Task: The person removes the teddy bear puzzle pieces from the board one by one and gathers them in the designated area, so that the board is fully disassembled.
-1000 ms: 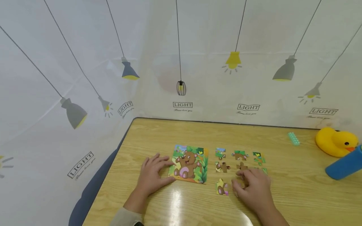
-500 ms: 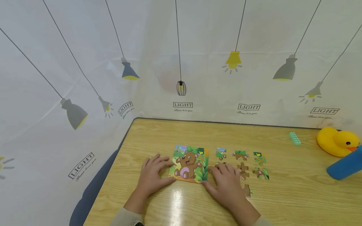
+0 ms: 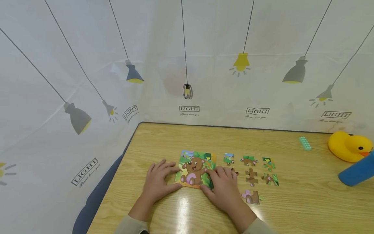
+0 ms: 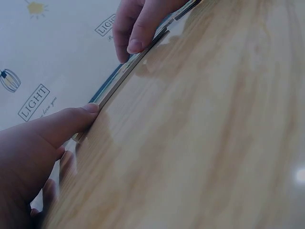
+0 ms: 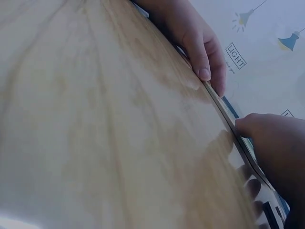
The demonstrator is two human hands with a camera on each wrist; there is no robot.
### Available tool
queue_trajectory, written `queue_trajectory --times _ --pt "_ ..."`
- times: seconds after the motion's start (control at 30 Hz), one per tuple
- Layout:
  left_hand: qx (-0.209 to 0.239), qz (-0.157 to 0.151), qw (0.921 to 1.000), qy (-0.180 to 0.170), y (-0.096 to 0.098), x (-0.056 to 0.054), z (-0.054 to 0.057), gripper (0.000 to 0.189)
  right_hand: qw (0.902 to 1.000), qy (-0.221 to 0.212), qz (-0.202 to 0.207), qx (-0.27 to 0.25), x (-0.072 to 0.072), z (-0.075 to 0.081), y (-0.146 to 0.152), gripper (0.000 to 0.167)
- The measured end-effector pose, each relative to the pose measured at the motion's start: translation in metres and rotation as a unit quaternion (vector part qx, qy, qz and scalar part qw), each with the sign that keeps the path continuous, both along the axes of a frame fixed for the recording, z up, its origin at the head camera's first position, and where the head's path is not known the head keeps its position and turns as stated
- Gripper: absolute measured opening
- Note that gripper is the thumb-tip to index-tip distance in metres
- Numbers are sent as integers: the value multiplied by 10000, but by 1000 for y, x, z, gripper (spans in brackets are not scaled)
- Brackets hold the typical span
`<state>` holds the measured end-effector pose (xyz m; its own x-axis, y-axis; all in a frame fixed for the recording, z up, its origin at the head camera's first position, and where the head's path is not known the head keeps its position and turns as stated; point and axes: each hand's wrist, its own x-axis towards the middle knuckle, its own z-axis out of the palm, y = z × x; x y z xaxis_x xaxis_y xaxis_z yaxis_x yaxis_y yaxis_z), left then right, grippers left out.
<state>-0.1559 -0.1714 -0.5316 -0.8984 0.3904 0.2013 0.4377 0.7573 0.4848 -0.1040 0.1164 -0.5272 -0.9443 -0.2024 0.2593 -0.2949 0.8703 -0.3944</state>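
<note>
A square bear picture puzzle [image 3: 194, 169] lies flat on the wooden table. Along its left side rests my left hand [image 3: 157, 180], fingers spread at the edge and thumb at the lower left corner. My right hand [image 3: 225, 188] lies over the right side, covering part of it, with the thumb at the front edge. In both wrist views the two thumbs touch the thin puzzle edge [image 4: 116, 88]. To the right sit several loose pieces: a sky piece [image 3: 229, 158], a brown bear piece [image 3: 251, 177] and a pink-and-brown piece [image 3: 252, 197]. My right hand partly hides another brown piece.
At the table's right stand a yellow rubber duck [image 3: 349, 146] and a blue cylinder [image 3: 356, 170]. A mint-green studded block [image 3: 305, 143] lies near the back edge. A white printed sheet [image 3: 216, 81] hangs behind the table [image 3: 163, 136].
My right hand has moved left from the loose pieces to the puzzle's right side, then slightly over it. The left hand has stayed in place.
</note>
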Motion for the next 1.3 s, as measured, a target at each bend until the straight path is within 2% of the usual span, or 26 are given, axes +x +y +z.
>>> queue_trajectory --times 0.4,0.67,0.87,1.3 --pt "82 -29 10000 -1 1 0 0 56 9960 -712 -148 -529 -8 0 2 60" --pt "137 -64 9999 22 3 1 1 55 9926 -948 -211 -732 -10 0 3 59" --pt "117 -33 9999 -26 2 0 2 55 9892 -1029 -315 -998 -11 -2 2 58" --pt "113 -54 9999 -20 2 1 2 55 9900 -801 -423 -1079 -10 -6 0 60"
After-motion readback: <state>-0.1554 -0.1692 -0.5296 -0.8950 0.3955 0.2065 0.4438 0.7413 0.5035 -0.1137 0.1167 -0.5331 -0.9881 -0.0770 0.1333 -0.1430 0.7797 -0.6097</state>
